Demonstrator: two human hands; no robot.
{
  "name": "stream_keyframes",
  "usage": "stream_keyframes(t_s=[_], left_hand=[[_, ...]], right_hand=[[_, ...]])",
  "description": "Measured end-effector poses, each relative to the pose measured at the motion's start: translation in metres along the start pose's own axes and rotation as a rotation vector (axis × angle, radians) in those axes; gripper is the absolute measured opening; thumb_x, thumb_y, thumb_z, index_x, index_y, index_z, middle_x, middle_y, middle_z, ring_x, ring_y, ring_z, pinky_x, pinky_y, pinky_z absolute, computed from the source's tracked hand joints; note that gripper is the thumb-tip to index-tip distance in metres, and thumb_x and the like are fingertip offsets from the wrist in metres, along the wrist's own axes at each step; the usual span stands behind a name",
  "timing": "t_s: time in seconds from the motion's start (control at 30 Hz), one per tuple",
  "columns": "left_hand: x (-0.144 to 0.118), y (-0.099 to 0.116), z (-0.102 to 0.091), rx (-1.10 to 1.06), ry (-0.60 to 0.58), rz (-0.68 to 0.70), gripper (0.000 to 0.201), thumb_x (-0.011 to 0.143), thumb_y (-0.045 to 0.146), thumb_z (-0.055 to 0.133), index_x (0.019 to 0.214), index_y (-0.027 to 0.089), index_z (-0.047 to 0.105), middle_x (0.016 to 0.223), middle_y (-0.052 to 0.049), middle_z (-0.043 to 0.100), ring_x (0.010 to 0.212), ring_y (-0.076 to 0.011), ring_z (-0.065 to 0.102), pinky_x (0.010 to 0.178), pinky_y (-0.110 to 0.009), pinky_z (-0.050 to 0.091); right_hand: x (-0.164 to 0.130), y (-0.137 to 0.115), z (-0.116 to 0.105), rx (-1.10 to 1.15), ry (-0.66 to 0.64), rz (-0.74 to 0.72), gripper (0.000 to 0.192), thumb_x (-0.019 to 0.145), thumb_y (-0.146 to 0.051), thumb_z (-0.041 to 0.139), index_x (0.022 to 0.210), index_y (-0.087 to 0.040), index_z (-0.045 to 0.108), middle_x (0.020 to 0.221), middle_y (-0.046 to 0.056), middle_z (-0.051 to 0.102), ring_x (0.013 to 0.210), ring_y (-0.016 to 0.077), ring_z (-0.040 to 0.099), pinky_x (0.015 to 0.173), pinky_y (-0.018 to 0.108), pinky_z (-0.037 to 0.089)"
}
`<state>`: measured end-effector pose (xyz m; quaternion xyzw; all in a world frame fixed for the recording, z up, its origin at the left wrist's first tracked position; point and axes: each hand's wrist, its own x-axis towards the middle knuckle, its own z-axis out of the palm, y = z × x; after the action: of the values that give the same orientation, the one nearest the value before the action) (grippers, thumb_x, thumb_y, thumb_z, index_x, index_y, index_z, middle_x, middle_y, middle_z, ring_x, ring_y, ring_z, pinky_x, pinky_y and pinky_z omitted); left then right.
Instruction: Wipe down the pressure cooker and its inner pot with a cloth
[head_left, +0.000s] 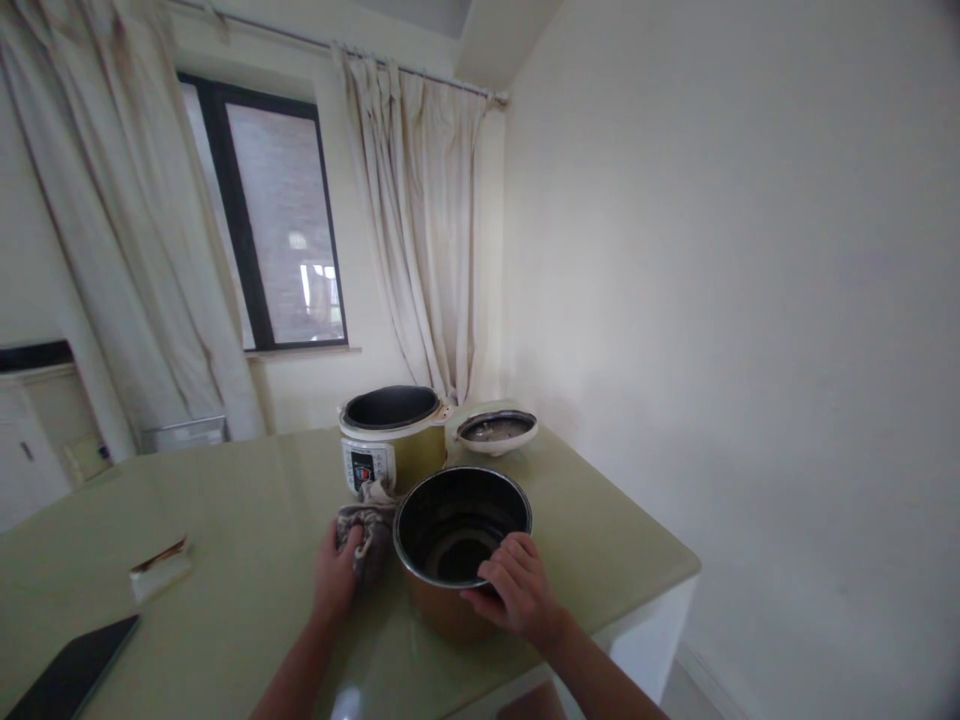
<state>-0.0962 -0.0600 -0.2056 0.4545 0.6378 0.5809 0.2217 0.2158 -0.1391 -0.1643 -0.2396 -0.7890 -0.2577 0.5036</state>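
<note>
My left hand (337, 570) is closed around a crumpled grey patterned cloth (366, 530), held just left of a round inner pot (442, 600). The pot has a dark inside, a shiny rim and a copper-brown outside. My right hand (517, 585) grips its near right rim, fingers over the edge and thumb outside. Behind the cloth and pot stands the rice cooker body (420, 455), white and yellow-green with a control panel in front and a dark opening on top. The cooker's lid (497, 430) lies to its right, underside up.
A pale green table (255, 520) carries everything. On its left lie a dark flat device (71, 670) and a small white box-like item (160, 570). The table's right edge runs near a plain wall (735, 300). Curtains (420, 200) and a window (281, 220) are behind.
</note>
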Motion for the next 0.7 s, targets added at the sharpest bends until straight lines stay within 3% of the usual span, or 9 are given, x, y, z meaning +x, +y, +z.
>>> stream_keyframes(t_s=[0.13, 0.27, 0.33, 0.4, 0.47, 0.5, 0.6, 0.7], left_hand=[[0.002, 0.025, -0.013, -0.278, 0.086, -0.126, 0.046, 0.081, 0.058, 0.057, 0.105, 0.020, 0.065, 0.100, -0.010, 0.077, 0.095, -0.0293, 0.074, 0.081, -0.042, 0.064], [-0.002, 0.083, -0.022, -0.285, 0.007, 0.074, 0.053, 0.084, 0.062, 0.058, 0.110, 0.017, 0.067, 0.104, -0.009, 0.077, 0.097, -0.0268, 0.072, 0.083, -0.037, 0.062], [-0.007, 0.117, -0.022, -0.201, -0.139, 0.223, 0.058, 0.083, 0.064, 0.059, 0.115, 0.017, 0.069, 0.107, -0.009, 0.077, 0.101, -0.0281, 0.072, 0.088, -0.037, 0.061], [-0.016, 0.146, -0.019, -0.020, -0.393, 0.362, 0.055, 0.082, 0.060, 0.062, 0.118, 0.019, 0.071, 0.108, -0.007, 0.078, 0.103, -0.0288, 0.073, 0.092, -0.037, 0.059], [-0.029, 0.166, -0.010, 0.222, -0.651, 0.479, 0.048, 0.082, 0.051, 0.066, 0.122, 0.024, 0.072, 0.109, -0.006, 0.079, 0.103, -0.0285, 0.073, 0.094, -0.036, 0.056], [-0.036, 0.172, -0.004, 0.338, -0.726, 0.522, 0.046, 0.083, 0.048, 0.067, 0.124, 0.027, 0.072, 0.110, -0.006, 0.079, 0.102, -0.0288, 0.074, 0.094, -0.035, 0.055], [-0.053, 0.175, 0.016, 0.591, -0.802, 0.556, 0.042, 0.088, 0.044, 0.063, 0.127, 0.032, 0.071, 0.108, -0.007, 0.079, 0.102, -0.0318, 0.074, 0.092, -0.039, 0.053], [-0.057, 0.166, 0.034, 0.607, -0.858, 0.531, 0.037, 0.092, 0.045, 0.058, 0.122, 0.030, 0.072, 0.111, -0.009, 0.078, 0.102, -0.0322, 0.074, 0.093, -0.040, 0.052]], right_hand=[[-0.007, -0.001, 0.000, 0.009, -0.020, 0.007, 0.024, 0.105, -0.040, 0.057, 0.093, -0.020, 0.060, 0.073, 0.002, 0.062, 0.072, 0.0192, 0.056, 0.077, 0.037, 0.048], [-0.012, -0.001, 0.006, 0.007, -0.044, 0.007, 0.019, 0.100, -0.038, 0.066, 0.095, -0.021, 0.060, 0.076, 0.002, 0.062, 0.074, 0.0203, 0.059, 0.079, 0.038, 0.050], [-0.011, 0.000, 0.008, 0.012, -0.048, 0.018, 0.016, 0.100, -0.036, 0.065, 0.097, -0.021, 0.060, 0.077, 0.003, 0.062, 0.074, 0.0213, 0.061, 0.080, 0.039, 0.052], [-0.009, 0.001, 0.008, 0.046, -0.042, 0.042, 0.017, 0.103, -0.039, 0.060, 0.100, -0.022, 0.060, 0.080, 0.004, 0.064, 0.078, 0.0232, 0.063, 0.083, 0.042, 0.054], [-0.004, 0.003, 0.005, 0.133, -0.040, 0.086, 0.024, 0.105, -0.046, 0.055, 0.107, -0.023, 0.060, 0.087, 0.007, 0.067, 0.086, 0.0254, 0.065, 0.085, 0.044, 0.056], [0.000, 0.003, 0.002, 0.187, -0.031, 0.127, 0.028, 0.105, -0.049, 0.053, 0.112, -0.022, 0.059, 0.092, 0.008, 0.068, 0.090, 0.0261, 0.066, 0.085, 0.043, 0.057], [0.019, 0.005, -0.006, 0.325, -0.001, 0.339, 0.044, 0.105, -0.055, 0.051, 0.133, -0.020, 0.053, 0.112, 0.013, 0.067, 0.103, 0.0276, 0.067, 0.087, 0.041, 0.058], [0.045, 0.008, -0.013, 0.419, -0.217, 0.494, 0.064, 0.099, -0.065, 0.056, 0.145, -0.021, 0.050, 0.132, 0.017, 0.065, 0.119, 0.0305, 0.065, 0.099, 0.044, 0.055]])
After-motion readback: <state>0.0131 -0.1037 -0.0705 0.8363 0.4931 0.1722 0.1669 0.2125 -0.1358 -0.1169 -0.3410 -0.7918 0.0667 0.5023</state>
